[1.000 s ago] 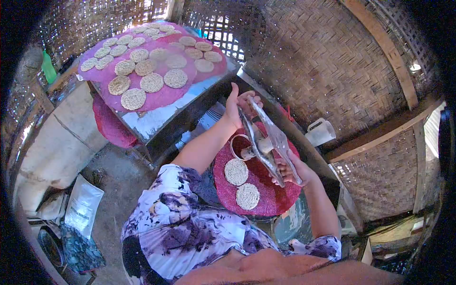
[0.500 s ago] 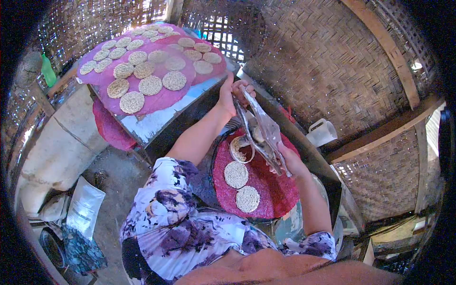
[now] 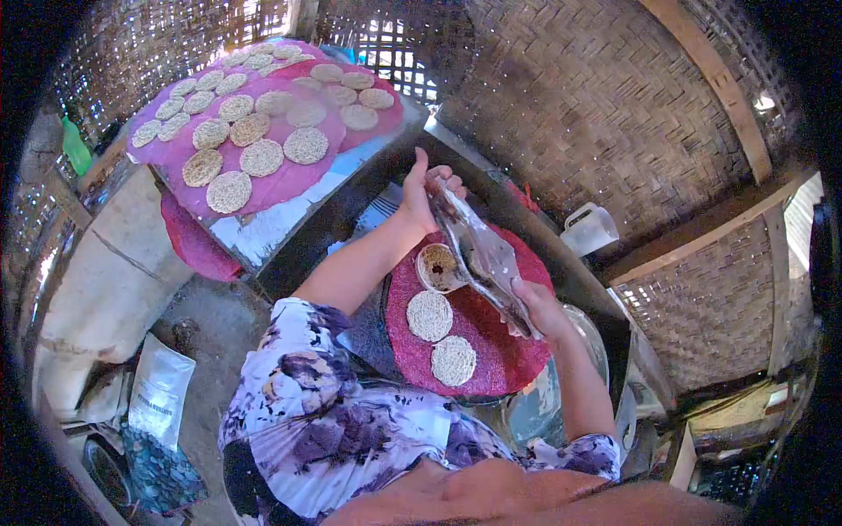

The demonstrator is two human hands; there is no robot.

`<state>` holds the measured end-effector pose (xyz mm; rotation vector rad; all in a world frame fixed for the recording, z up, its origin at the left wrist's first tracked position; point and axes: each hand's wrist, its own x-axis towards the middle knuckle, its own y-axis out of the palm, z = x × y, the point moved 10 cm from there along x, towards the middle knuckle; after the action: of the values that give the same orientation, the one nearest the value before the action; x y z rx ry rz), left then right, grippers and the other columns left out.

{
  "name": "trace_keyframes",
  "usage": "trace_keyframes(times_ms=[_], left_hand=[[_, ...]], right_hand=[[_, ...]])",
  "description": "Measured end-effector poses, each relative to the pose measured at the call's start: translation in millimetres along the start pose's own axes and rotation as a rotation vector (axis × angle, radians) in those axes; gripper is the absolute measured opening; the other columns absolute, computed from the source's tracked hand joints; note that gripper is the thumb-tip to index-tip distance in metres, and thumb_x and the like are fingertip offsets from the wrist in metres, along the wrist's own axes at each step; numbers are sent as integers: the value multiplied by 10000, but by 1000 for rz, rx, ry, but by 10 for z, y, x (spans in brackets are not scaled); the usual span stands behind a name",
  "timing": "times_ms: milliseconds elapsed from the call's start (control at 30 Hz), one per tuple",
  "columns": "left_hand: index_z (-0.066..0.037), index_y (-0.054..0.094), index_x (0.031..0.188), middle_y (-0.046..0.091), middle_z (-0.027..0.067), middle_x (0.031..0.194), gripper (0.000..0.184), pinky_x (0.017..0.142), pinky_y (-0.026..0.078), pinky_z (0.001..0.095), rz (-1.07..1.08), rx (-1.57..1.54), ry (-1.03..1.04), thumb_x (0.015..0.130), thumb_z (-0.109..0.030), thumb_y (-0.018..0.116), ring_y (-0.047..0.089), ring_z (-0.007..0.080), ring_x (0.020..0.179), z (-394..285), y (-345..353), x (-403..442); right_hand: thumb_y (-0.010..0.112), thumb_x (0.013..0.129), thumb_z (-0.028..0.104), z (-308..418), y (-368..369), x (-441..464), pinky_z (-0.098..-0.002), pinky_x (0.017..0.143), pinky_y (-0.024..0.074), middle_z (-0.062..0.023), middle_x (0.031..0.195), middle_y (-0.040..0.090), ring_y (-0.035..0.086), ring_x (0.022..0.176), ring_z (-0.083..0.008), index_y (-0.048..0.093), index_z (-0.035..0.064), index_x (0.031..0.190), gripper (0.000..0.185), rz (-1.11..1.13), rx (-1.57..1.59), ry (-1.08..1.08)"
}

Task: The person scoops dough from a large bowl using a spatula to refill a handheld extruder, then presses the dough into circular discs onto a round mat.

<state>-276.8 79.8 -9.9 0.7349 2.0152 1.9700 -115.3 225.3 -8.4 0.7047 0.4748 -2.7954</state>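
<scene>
The long grey two-handled press (image 3: 484,252) slants over the round red mesh sheet (image 3: 493,361), hiding part of it; both hands are wrapped tightly round it, the left hand (image 3: 426,196) at its ten-thirty end, the right hand (image 3: 538,309) at four-thirty. From the press, a white open ring (image 3: 420,266) sits at eight o'clock, pale strands coiled inside around a bare red middle. Two pale, round strand discs (image 3: 429,316) lie toward seven. At ten, pink-purple sheets (image 3: 285,188) of similar discs cover the surface (image 3: 260,238); at three stands a translucent white plastic mug (image 3: 589,231), contents unclear.
</scene>
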Motion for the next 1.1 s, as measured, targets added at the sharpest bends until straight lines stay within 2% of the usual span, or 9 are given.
trace_keyframes(times_ms=[600,700,800,833,900,967,1000,1033,1100], left_hand=[[-115,425,535,462,62,517,645,522,397,347,29,28,-39,742,-719,334,479,251,531,-3,12,-26],[-83,542,724,566,98,699,716,619,428,345,313,0,-88,742,-740,259,542,262,675,21,258,-25],[-45,525,1036,581,142,968,853,761,429,365,-29,156,39,731,-760,177,548,263,904,-102,536,-206],[-17,401,1222,525,164,1117,934,925,364,447,141,216,1,738,-747,77,484,320,1070,-120,617,-182],[-4,395,1224,508,163,1152,761,960,337,405,400,236,-214,810,-637,315,463,274,1115,26,640,-228],[0,404,1212,494,154,1183,628,972,322,361,396,1321,-19,753,-378,606,457,232,1125,171,720,-422],[15,419,1191,510,148,1170,664,961,331,329,351,1810,105,611,-146,698,468,219,1110,112,876,-614],[27,432,1171,542,161,1117,660,914,383,343,299,1992,164,613,-201,702,522,241,1037,168,974,-650],[3,547,1002,603,143,941,394,786,462,382,-22,2122,339,713,-258,606,589,267,842,36,746,-652]], right_hand=[[506,835,408,-24,68,-69,-256,399,430,-62,646,560,527,462,-144,537,14,933,407,-95,-89,-7],[510,825,440,37,133,-221,-256,418,444,-69,691,571,550,514,-146,524,14,1003,462,4,77,-36],[506,821,461,344,56,-347,-261,445,462,-75,733,576,560,555,-143,499,12,1064,510,-66,107,-191],[505,821,464,387,31,-349,-262,452,467,-72,741,574,558,562,-141,493,15,1070,514,-92,128,-225],[503,820,470,496,-18,-328,-263,465,475,-68,757,571,554,574,-138,483,21,1084,521,-150,174,-301],[516,779,539,601,33,-264,-281,504,505,-89,854,564,583,647,-152,437,25,1126,625,-145,135,-342],[513,780,541,687,123,-238,-285,513,508,-98,885,556,586,675,-159,420,24,1141,637,-164,106,-356],[510,781,542,736,210,-203,-290,523,511,-106,916,548,589,703,-166,404,22,1155,649,-184,80,-368],[496,785,554,739,434,-73,-279,606,498,-118,1016,510,570,816,-179,355,16,1198,693,-73,128,-486]])
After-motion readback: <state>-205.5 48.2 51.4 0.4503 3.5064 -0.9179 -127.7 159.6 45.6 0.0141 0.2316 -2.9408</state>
